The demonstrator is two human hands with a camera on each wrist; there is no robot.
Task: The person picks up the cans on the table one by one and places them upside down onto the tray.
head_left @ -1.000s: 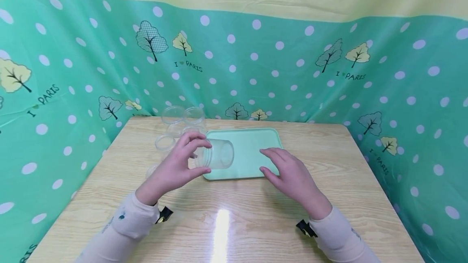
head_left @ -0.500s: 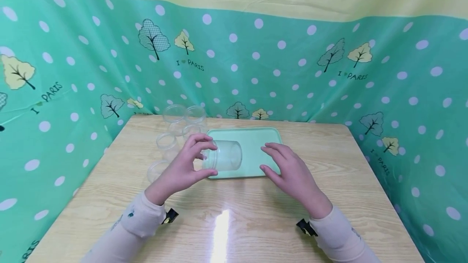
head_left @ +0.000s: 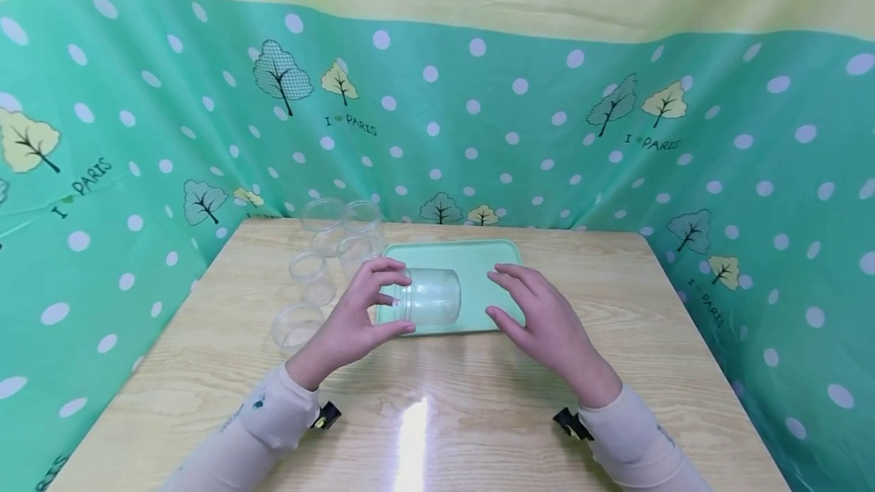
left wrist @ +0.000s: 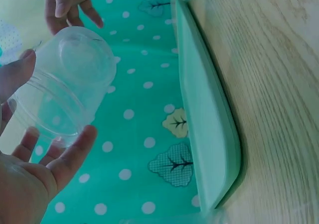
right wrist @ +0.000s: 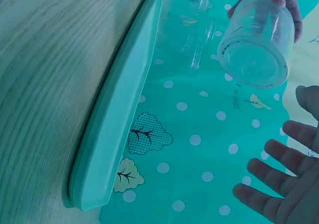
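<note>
My left hand (head_left: pixel 362 311) grips a clear plastic jar (head_left: pixel 436 297) around its ridged neck, thumb on the near side and fingers on the far side. The jar lies sideways in the air above the green tray (head_left: pixel 478 253), its base pointing right. In the left wrist view the jar (left wrist: pixel 75 74) is held well clear of the tray (left wrist: pixel 204 119). My right hand (head_left: pixel 543 317) hovers by the tray's right end, fingers spread and holding nothing. A gap separates it from the jar's base (right wrist: pixel 254 62) in the right wrist view.
Several more clear jars stand upright at the left of the wooden table (head_left: pixel 615 279), among them a near one (head_left: pixel 298 327) close to my left wrist and another (head_left: pixel 311 277) behind it. A green patterned curtain (head_left: pixel 437 135) encloses the table at the back and sides.
My left hand has carried the jar rightward over the tray, toward my right hand, uncovering more of the standing jars. The right hand has stayed nearly still.
</note>
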